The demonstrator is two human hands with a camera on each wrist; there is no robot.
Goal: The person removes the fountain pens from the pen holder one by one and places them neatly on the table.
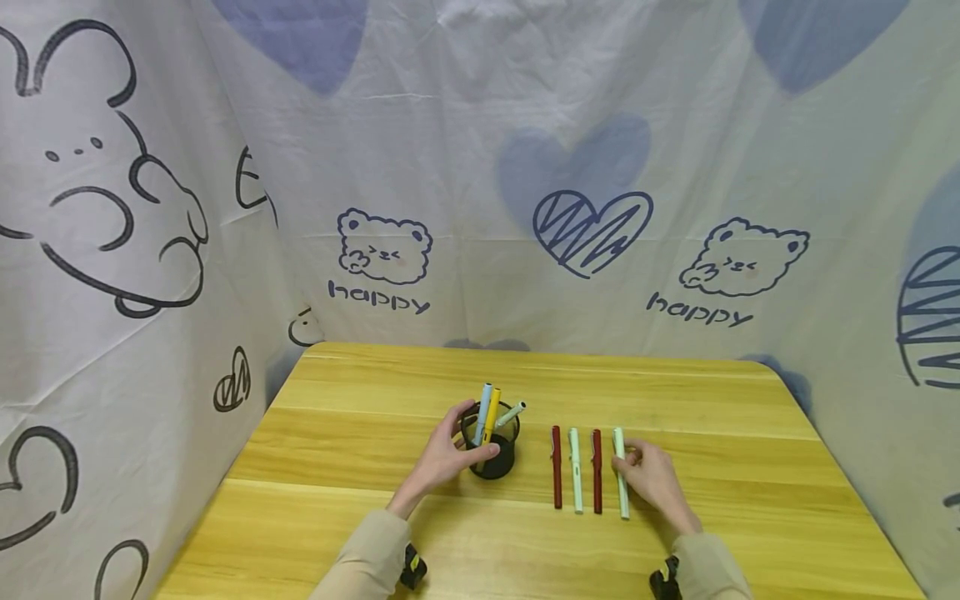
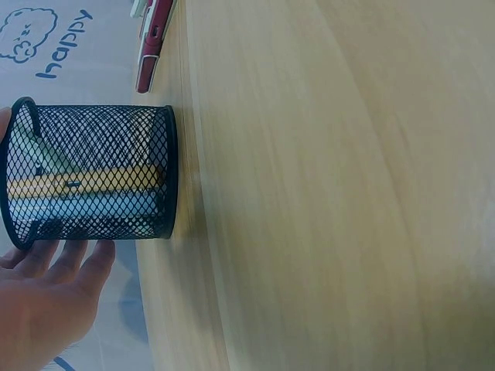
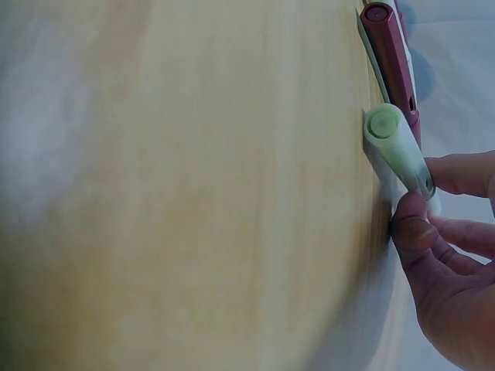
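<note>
My left hand (image 1: 441,458) holds a black mesh pen holder (image 1: 498,463), its thumb across the front and its fingers around the far left side. Inside the holder lean a light blue pen (image 1: 482,412), a yellow pen (image 1: 492,415) and a pale green pen (image 1: 512,413) tilted to the right. On the right, my right hand (image 1: 652,475) pinches a pale green pen (image 1: 623,500) between thumb and fingers. In the right wrist view, the end of this pen (image 3: 396,143) points toward the camera, close to the tabletop.
Left of the pinched pen, a dark red pen (image 1: 597,475), a pale green pen (image 1: 577,475) and another dark red pen (image 1: 557,471) lie in a row, roughly parallel. The wooden table (image 1: 315,467) reaches back to a printed white curtain (image 1: 480,275).
</note>
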